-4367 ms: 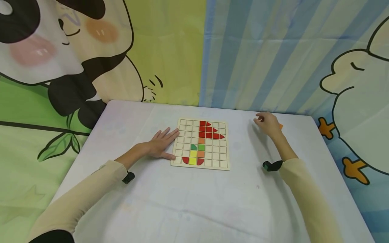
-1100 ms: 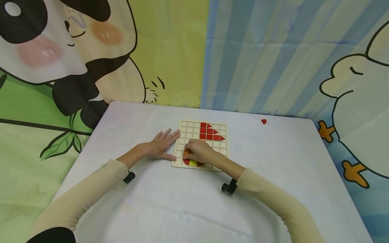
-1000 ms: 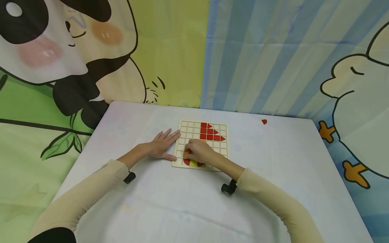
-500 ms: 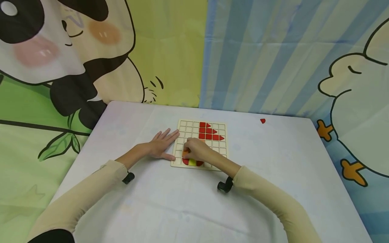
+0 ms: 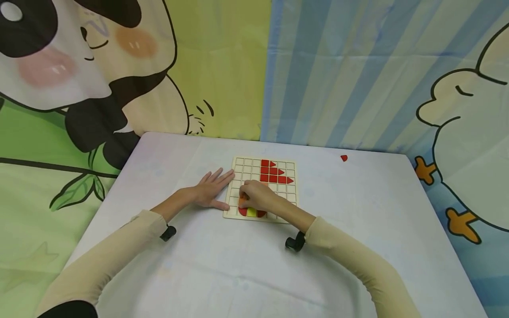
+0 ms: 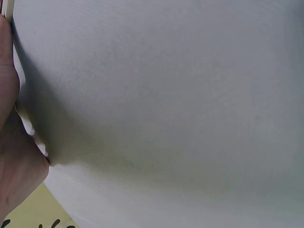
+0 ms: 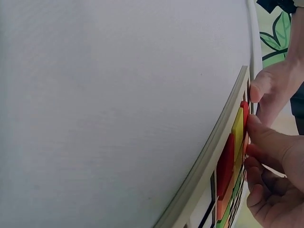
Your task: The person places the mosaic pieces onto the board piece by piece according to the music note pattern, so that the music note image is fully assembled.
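A wooden grid board [image 5: 244,168] lies on the table, with red, yellow and other coloured tiles set in its cells. My left hand [image 5: 208,191] rests flat beside the board's left edge, fingers spread, thumb and fingertips touching the frame. Over the lower left of the board, my right hand [image 5: 256,195] pinches an orange tile [image 5: 241,202] just above a rounded red tile [image 5: 242,212]. That hand covers the middle cells. In the right wrist view, the right thumb and curled fingers [image 7: 266,137] stand close against the tiles; the left thumb [image 7: 259,89] touches the board's corner.
A single red piece [image 5: 343,158] lies near the table's far right edge. Printed cloth backdrops [image 5: 222,66] rise behind the white table [image 5: 238,265]. A small black wrist camera [image 5: 295,242] sits under the right wrist.
The right hand has come from the table's far right to the board's lower left, bringing an orange tile. The red piece it left behind now shows. Over the last second both hands hardly move.
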Demonstrator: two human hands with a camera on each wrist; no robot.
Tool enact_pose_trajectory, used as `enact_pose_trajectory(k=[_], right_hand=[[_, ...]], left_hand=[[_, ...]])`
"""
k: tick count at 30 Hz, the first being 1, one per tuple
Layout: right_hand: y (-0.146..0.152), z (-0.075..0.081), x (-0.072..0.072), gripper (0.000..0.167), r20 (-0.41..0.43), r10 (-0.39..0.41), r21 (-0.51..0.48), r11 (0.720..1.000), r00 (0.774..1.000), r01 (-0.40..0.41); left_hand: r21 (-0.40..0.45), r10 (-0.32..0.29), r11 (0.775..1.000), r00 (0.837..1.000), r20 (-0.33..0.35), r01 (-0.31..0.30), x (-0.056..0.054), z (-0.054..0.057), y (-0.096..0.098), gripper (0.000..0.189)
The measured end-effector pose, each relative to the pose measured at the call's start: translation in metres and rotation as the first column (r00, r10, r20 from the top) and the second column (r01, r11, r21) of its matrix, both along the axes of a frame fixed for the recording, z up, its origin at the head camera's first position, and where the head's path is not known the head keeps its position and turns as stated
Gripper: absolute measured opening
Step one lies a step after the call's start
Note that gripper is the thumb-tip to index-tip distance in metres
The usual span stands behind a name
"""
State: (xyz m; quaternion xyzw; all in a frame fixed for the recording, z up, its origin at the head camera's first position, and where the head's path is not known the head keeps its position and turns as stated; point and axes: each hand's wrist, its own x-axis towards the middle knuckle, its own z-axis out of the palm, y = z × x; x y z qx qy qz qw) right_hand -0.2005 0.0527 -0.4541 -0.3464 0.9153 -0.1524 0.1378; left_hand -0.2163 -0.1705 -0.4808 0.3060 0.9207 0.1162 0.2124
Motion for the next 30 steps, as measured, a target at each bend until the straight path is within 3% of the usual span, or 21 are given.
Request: enact_pose_trajectory(k=[4, 10, 19, 24, 30], right_hand=[[0.010, 0.004, -0.001, 0.029, -0.009, -0.018, -0.042, 0.999, 1.000, 0.018], [0.047, 0.011, -0.013, 0.029, -0.036, -0.100, -0.158, 0.983, 0.994, 0.093], [0.113, 0.003, -0.023, 0.027, -0.028, -0.256, -0.185, 0.951, 0.966, 0.247], [0.151, 0.006, -0.034, 0.031, -0.044, -0.397, -0.144, 0.910, 0.917, 0.388], [0.219, 0.002, -0.068, 0.036, -0.115, -0.556, -0.161, 0.828, 0.823, 0.537]], left_hand=[[-0.005, 0.003, 1.000, 1.000, 0.006, -0.003, 0.000, 0.001, -0.001, 0.111], [-0.014, 0.024, 1.000, 1.000, 0.003, -0.024, -0.003, 0.000, -0.002, 0.112], [-0.015, 0.024, 1.000, 1.000, 0.010, -0.024, -0.001, -0.004, -0.001, 0.113], [-0.016, 0.021, 1.000, 1.000, 0.017, -0.020, -0.001, -0.004, -0.001, 0.113], [-0.014, 0.020, 1.000, 1.000, 0.017, -0.020, -0.001, -0.003, 0.000, 0.113]])
